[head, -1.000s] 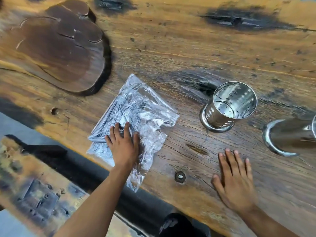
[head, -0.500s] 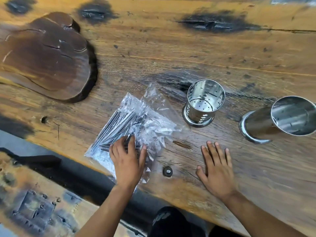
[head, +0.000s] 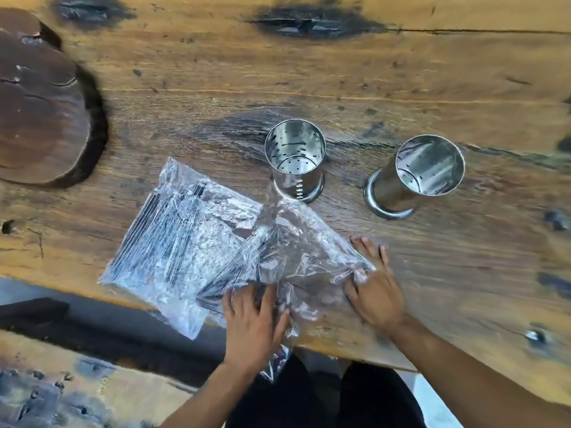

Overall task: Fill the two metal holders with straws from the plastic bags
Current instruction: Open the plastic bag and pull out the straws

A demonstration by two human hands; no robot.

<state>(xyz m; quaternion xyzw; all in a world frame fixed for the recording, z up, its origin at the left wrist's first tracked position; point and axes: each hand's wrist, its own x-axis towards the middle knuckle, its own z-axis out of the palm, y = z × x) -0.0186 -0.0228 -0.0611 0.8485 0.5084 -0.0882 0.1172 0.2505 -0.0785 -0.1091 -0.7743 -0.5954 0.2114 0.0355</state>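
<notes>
Both metal holders stand upright and empty at centre frame, the nearer holder (head: 295,160) just beyond the plastic bags (head: 216,242), the other holder (head: 417,177) to its right. My left hand (head: 255,325) lies flat with fingers spread on the bags' lower edge; my right hand (head: 375,288) presses open-palmed on their right corner, neither gripping. The dark straws (head: 160,239) lie bunched at centre left; I judge I should pin one bag, find its mouth and draw straws out aligned

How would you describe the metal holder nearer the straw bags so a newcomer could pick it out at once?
Start at the wooden table and find the crinkled plastic bags near its front edge. Two shiny perforated metal cylinders stand just behind them. The left holder is the one whose base meets the plastic; the right holder stands apart on bare wood.
</notes>
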